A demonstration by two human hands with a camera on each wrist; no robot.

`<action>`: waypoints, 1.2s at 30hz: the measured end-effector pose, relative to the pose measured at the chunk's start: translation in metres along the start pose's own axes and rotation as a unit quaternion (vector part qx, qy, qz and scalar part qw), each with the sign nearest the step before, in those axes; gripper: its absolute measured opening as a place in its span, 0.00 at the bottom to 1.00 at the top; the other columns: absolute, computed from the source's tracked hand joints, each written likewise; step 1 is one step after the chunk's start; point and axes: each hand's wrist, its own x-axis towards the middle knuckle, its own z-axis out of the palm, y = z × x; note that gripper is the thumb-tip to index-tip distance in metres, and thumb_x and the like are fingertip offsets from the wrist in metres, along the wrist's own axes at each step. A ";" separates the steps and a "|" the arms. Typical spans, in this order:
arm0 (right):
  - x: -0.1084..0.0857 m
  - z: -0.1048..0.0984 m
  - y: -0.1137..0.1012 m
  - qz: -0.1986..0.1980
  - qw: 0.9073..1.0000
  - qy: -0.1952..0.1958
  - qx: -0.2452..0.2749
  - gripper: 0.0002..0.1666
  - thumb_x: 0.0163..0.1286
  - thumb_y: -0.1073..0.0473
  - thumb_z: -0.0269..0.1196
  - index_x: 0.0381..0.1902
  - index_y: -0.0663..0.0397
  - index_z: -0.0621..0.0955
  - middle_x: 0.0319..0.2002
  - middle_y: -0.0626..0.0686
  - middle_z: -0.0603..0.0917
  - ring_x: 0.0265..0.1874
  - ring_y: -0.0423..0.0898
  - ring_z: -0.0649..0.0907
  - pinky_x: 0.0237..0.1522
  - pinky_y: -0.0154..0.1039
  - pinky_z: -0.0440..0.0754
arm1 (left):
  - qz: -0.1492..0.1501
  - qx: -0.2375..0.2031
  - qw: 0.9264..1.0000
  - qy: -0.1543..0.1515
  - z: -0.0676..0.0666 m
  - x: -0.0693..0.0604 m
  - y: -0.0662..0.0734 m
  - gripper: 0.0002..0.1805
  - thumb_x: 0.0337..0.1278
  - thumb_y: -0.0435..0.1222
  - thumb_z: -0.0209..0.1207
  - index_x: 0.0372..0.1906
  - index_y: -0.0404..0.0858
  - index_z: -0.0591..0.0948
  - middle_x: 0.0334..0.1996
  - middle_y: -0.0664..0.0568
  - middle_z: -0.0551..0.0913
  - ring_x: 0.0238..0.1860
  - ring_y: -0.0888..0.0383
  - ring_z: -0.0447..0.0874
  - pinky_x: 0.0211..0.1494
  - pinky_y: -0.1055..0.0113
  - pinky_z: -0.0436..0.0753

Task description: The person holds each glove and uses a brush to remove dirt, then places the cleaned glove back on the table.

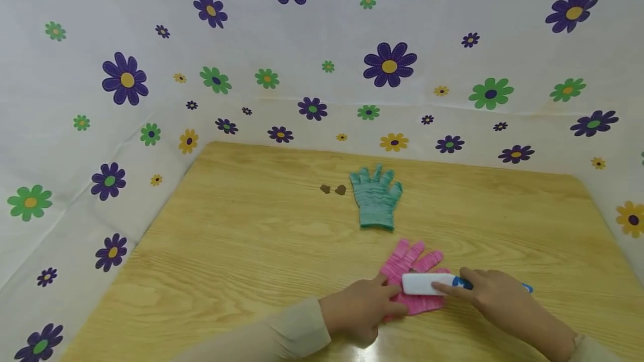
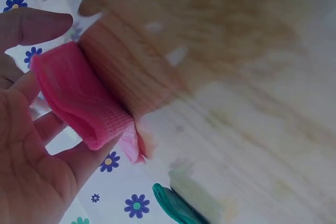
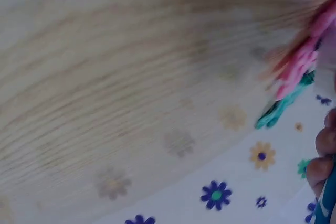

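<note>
A pink knitted glove [image 1: 420, 303] lies on the table, its fingers pointing away. My left hand [image 1: 359, 306] rests at its left edge, fingers spread and pressing on it. In the left wrist view the glove's cuff [image 2: 86, 95] shows against those fingers. My right hand [image 1: 503, 300] grips the blue handle of a brush with a white head [image 1: 425, 284], a finger stretched along the head. The brush head lies over the glove's middle, and its underside is hidden. Beyond, a green knitted glove [image 1: 376, 200] lies flat, touched by neither hand.
Two small brown pieces [image 1: 340, 189] lie left of the green glove. The wooden table [image 1: 241, 228] has a white cloth [image 1: 332, 32] with printed flowers standing along its back and sides.
</note>
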 end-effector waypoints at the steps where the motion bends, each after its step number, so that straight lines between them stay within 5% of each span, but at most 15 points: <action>1: 0.001 0.000 0.001 0.024 1.000 -0.015 -0.008 0.24 0.67 0.63 0.59 0.57 0.33 0.77 0.30 0.51 0.78 0.16 0.34 0.66 0.17 0.27 0.68 | 0.000 0.003 1.000 0.001 -0.001 0.000 0.000 0.27 0.33 0.35 0.62 0.46 0.58 0.73 0.37 0.61 0.68 0.36 0.62 0.62 0.26 0.75 0.62; 4: -0.001 -0.002 0.014 0.129 0.990 -0.049 -0.033 0.39 0.48 0.69 0.71 0.57 0.35 0.77 0.32 0.55 0.79 0.15 0.39 0.68 0.15 0.30 0.66 | 0.001 0.005 1.000 0.000 -0.001 0.000 0.001 0.26 0.33 0.35 0.62 0.45 0.58 0.73 0.36 0.61 0.67 0.36 0.62 0.62 0.26 0.76 0.62; 7: -0.005 -0.002 0.024 0.186 0.982 -0.013 -0.020 0.21 0.65 0.56 0.61 0.55 0.35 0.76 0.29 0.53 0.78 0.14 0.37 0.64 0.14 0.28 0.60 | 0.004 0.003 1.000 -0.004 0.000 0.000 0.002 0.25 0.36 0.35 0.61 0.46 0.58 0.73 0.36 0.61 0.67 0.35 0.62 0.62 0.25 0.76 0.62; 11: -0.004 0.000 0.014 0.141 0.988 0.046 0.033 0.22 0.69 0.39 0.47 0.55 0.32 0.78 0.24 0.43 0.73 0.15 0.30 0.57 0.16 0.24 0.57 | 0.004 0.006 1.000 -0.003 0.002 -0.001 0.001 0.26 0.36 0.35 0.60 0.47 0.59 0.73 0.35 0.61 0.67 0.35 0.63 0.62 0.24 0.76 0.61; 16: 0.004 0.002 -0.005 0.143 0.988 -0.004 0.052 0.26 0.56 0.54 0.68 0.54 0.30 0.79 0.25 0.40 0.71 0.15 0.29 0.58 0.17 0.25 0.59 | 0.005 0.017 1.000 0.005 0.000 -0.002 -0.002 0.26 0.34 0.35 0.59 0.47 0.58 0.73 0.34 0.61 0.66 0.34 0.63 0.61 0.26 0.76 0.61; 22: 0.003 0.008 -0.009 0.096 0.992 -0.024 0.083 0.19 0.68 0.48 0.54 0.57 0.32 0.77 0.27 0.40 0.73 0.18 0.29 0.59 0.19 0.25 0.61 | 0.008 0.009 1.000 -0.006 -0.003 -0.002 -0.002 0.26 0.40 0.36 0.59 0.50 0.58 0.73 0.38 0.61 0.68 0.36 0.63 0.62 0.27 0.76 0.62; 24: 0.004 0.010 -0.005 0.107 0.986 -0.049 0.119 0.19 0.66 0.51 0.58 0.56 0.35 0.78 0.25 0.39 0.72 0.18 0.29 0.60 0.20 0.25 0.62 | 0.008 0.009 1.000 -0.005 -0.003 -0.002 -0.003 0.26 0.40 0.36 0.60 0.51 0.59 0.73 0.39 0.61 0.68 0.36 0.63 0.62 0.27 0.77 0.62; 27: 0.006 0.009 0.004 0.174 0.966 -0.091 0.168 0.23 0.61 0.55 0.63 0.55 0.36 0.80 0.26 0.36 0.74 0.20 0.29 0.63 0.22 0.27 0.64 | 0.009 0.008 1.000 0.000 -0.004 -0.001 -0.003 0.27 0.39 0.35 0.60 0.50 0.59 0.74 0.38 0.61 0.67 0.36 0.63 0.62 0.26 0.77 0.62; 29: 0.007 0.009 0.011 0.207 0.959 -0.085 0.176 0.21 0.61 0.54 0.64 0.54 0.37 0.81 0.25 0.36 0.75 0.20 0.29 0.63 0.22 0.28 0.64 | 0.010 0.002 1.000 0.002 -0.004 -0.001 -0.003 0.26 0.39 0.34 0.59 0.49 0.59 0.74 0.37 0.61 0.67 0.36 0.63 0.62 0.26 0.77 0.61; 33: 0.008 0.010 0.015 0.207 0.974 -0.017 0.091 0.23 0.58 0.54 0.66 0.53 0.38 0.81 0.22 0.40 0.74 0.16 0.31 0.59 0.17 0.27 0.60 | 0.008 -0.003 1.000 0.002 -0.003 -0.001 -0.001 0.26 0.39 0.34 0.59 0.48 0.58 0.74 0.35 0.61 0.67 0.35 0.63 0.61 0.26 0.77 0.61; 36: 0.011 0.007 0.003 0.158 0.986 0.002 0.055 0.24 0.55 0.56 0.67 0.52 0.36 0.81 0.23 0.42 0.74 0.15 0.31 0.59 0.16 0.26 0.60 | 0.008 0.004 1.000 0.004 -0.002 -0.002 0.000 0.25 0.38 0.34 0.60 0.48 0.58 0.74 0.36 0.61 0.68 0.36 0.63 0.63 0.27 0.76 0.63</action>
